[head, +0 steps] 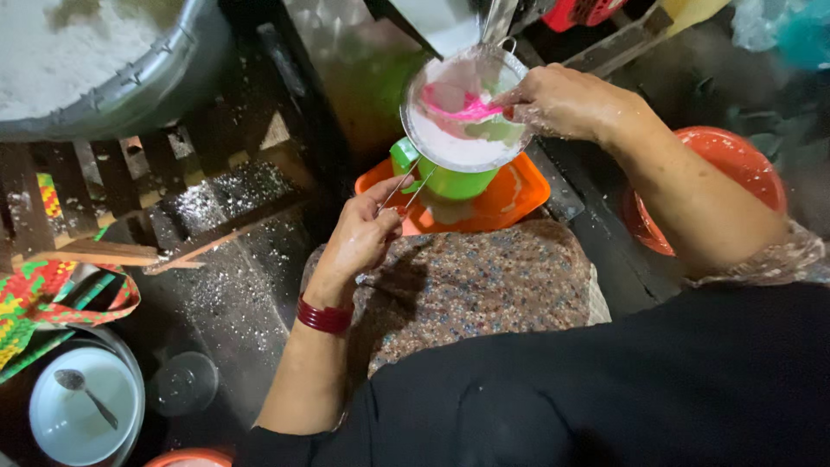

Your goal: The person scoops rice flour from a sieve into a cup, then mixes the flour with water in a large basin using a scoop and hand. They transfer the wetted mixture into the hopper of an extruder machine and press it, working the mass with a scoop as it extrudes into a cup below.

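packages/labels: none readable; only a woven plastic bag (35, 298) in red, green and yellow at the left edge, strap looped beside it.
left hand (363, 233): fingers pinched shut on the thin wire handle (406, 186) of the sieve, low left of the bowl; red bangle (324, 317) on the wrist.
right hand (562, 102): closed on a pink spoon (458, 105), its bowl end inside the sieve, hand wet with white liquid.
sieve (462, 112): round metal mesh, holds white milky liquid, sits between the two hands, directly on top of the green mug.
green mug (445, 177): under the sieve, handle to the left, stands on the orange tray.
orange tray (510, 203): rectangular, rests just past the person's lap, white smears on it.
lap: patterned brown cloth (484, 281) below the tray.
big basin (95, 60): top left, grey metal, white contents.
white bowl (82, 406): bottom left, one metal spoon (86, 393) lying in it.
orange tub (735, 164): right, partly behind the right forearm.
counts: 1 sieve, 1 mug, 1 tray, 2 spoons (pink, metal), 1 basin, 1 white bowl, 1 orange tub.
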